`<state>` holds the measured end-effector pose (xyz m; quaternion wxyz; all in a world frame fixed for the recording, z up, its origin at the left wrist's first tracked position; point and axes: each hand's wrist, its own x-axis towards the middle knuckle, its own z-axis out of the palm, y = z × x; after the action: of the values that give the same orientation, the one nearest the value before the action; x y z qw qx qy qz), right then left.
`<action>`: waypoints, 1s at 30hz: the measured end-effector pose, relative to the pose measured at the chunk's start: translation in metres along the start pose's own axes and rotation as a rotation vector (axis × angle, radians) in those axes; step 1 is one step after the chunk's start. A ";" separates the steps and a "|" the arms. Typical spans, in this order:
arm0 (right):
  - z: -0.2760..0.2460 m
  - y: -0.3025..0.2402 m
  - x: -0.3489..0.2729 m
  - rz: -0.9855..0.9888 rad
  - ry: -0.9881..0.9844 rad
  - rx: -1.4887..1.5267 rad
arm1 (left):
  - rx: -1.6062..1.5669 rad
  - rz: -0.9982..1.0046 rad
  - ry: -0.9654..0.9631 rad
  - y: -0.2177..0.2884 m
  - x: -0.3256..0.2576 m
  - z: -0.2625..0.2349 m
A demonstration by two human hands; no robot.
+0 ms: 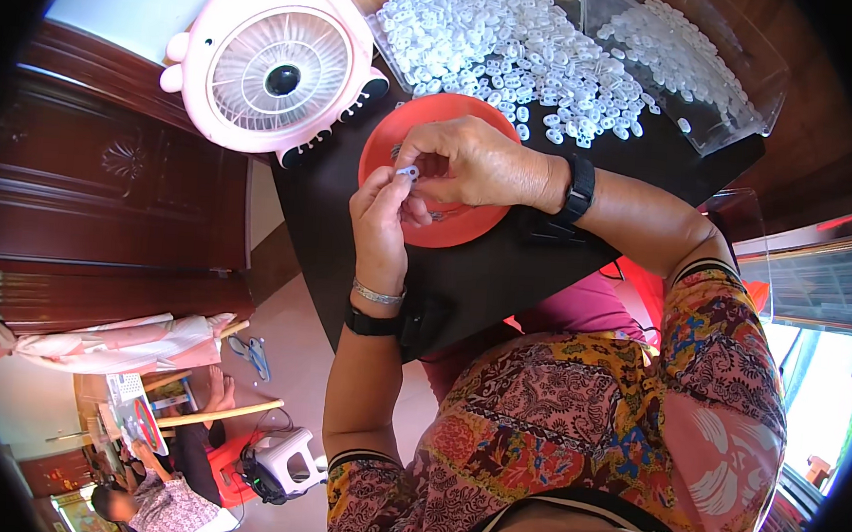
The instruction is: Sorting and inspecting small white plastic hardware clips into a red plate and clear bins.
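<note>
My left hand (380,219) pinches a small pale oval plastic piece with holes (408,171) between thumb and fingertips. From the right, my right hand (481,162) closes its thumb and forefinger at the same piece; anything smaller between those fingers cannot be made out. Both hands are held over a round orange-red plate (467,231). Small metal bits (436,216) lie in the plate, partly covered by the hands. Just beyond the plate, a large heap of whitish translucent oval pieces (517,47) spreads over the black table (321,221).
At the far right, a clear plastic box (737,129) lies tilted with more oval pieces inside. A pink fan (281,77) stands at the table's far left. Lower left, another person (172,504) sits near a white and grey stool (287,457) and a red one.
</note>
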<state>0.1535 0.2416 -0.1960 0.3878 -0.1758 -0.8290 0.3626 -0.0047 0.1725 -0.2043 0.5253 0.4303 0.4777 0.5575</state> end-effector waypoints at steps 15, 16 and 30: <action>0.006 0.000 -0.001 -0.255 0.072 -0.394 | -0.040 0.072 0.026 -0.005 -0.002 0.005; 0.005 0.000 -0.001 -0.245 0.068 -0.359 | -0.039 0.074 0.025 -0.006 -0.002 0.004; 0.000 -0.002 -0.003 -0.265 0.001 -0.425 | -0.066 0.113 0.011 -0.001 -0.008 0.011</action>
<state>0.1550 0.2385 -0.1963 0.3868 -0.1432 -0.9022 0.1258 0.0070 0.1652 -0.2027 0.5042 0.4359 0.4370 0.6040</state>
